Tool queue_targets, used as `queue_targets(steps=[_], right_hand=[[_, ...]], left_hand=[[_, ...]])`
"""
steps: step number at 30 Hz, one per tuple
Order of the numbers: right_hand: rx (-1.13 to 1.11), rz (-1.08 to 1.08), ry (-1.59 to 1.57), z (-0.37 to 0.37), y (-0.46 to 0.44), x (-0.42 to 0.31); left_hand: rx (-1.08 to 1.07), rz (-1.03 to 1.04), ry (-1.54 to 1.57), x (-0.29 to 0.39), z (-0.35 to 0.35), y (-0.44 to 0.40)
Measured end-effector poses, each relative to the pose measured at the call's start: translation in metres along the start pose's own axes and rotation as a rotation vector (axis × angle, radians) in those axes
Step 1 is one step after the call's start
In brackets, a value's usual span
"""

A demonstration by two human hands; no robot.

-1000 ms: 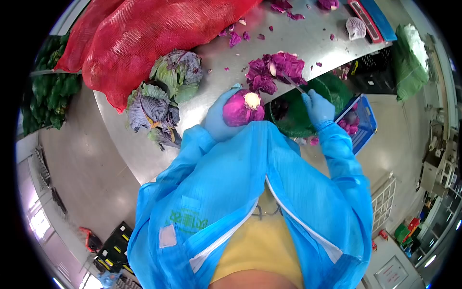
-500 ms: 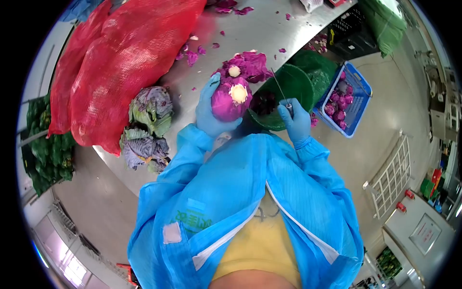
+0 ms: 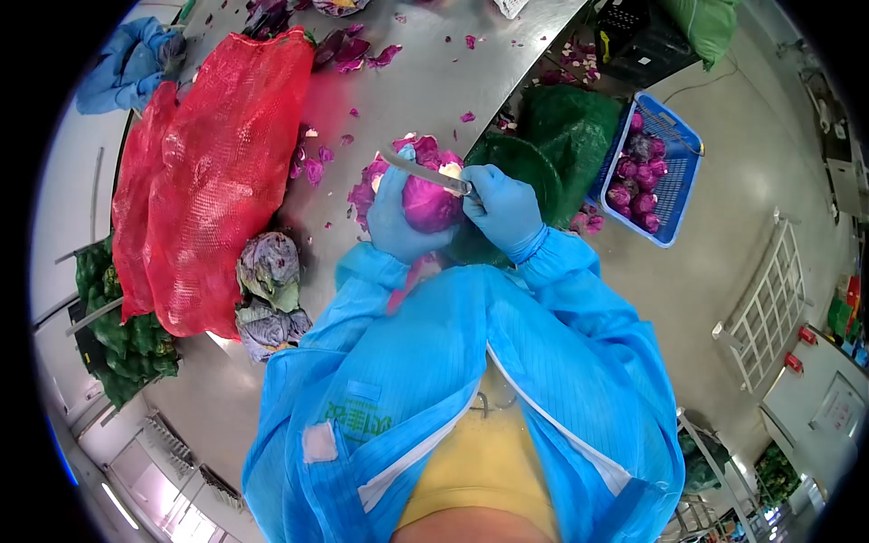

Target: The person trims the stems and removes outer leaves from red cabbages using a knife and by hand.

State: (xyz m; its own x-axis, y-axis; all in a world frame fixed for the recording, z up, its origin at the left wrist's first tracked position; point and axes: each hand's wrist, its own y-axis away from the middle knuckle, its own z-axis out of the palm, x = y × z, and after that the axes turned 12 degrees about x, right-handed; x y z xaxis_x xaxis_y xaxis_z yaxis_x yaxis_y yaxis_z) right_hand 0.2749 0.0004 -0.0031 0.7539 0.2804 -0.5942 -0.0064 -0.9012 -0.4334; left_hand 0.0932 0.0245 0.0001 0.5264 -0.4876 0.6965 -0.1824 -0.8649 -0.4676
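My left hand [image 3: 398, 217], in a blue glove, is wrapped around the side of a peeled red cabbage [image 3: 429, 206]. In my gloved right hand [image 3: 505, 210] is a knife [image 3: 424, 169], gripped by its handle. Its curved blade lies across the top of the cabbage, by the pale stem end, and its tip reaches over my left fingers. Behind and beside the cabbage are loose purple leaves [image 3: 362, 192] on the metal table [image 3: 398, 95]. Two untrimmed cabbages [image 3: 269, 269] with dull outer leaves rest left of my left forearm.
Red mesh sacks [image 3: 222, 172] fill the table's left side. Right of the table edge stand a green lined bin [image 3: 566, 136] and a blue crate [image 3: 677, 167] of trimmed cabbages. A black crate [image 3: 644, 50] is farther back. Another person's blue sleeve [image 3: 122, 68] shows at upper left.
My right hand has moved left with the knife, from beside the bin to the cabbage, and the blade now crosses its top. The view has shifted slightly.
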Motion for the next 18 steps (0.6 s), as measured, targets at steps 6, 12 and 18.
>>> queue_targets(steps=[6, 12, 18], right_hand=[[0.168, 0.565, -0.458, 0.000, -0.011, 0.030], [0.272, 0.576, -0.480, 0.008, -0.008, 0.054], [0.093, 0.871, -0.493, 0.008, 0.036, 0.084]], left_hand=[[-0.036, -0.123, 0.101, -0.010, 0.023, -0.015], [0.045, -0.845, 0.827, -0.027, 0.059, -0.062], [0.016, -1.358, 0.797, -0.098, 0.094, -0.156]])
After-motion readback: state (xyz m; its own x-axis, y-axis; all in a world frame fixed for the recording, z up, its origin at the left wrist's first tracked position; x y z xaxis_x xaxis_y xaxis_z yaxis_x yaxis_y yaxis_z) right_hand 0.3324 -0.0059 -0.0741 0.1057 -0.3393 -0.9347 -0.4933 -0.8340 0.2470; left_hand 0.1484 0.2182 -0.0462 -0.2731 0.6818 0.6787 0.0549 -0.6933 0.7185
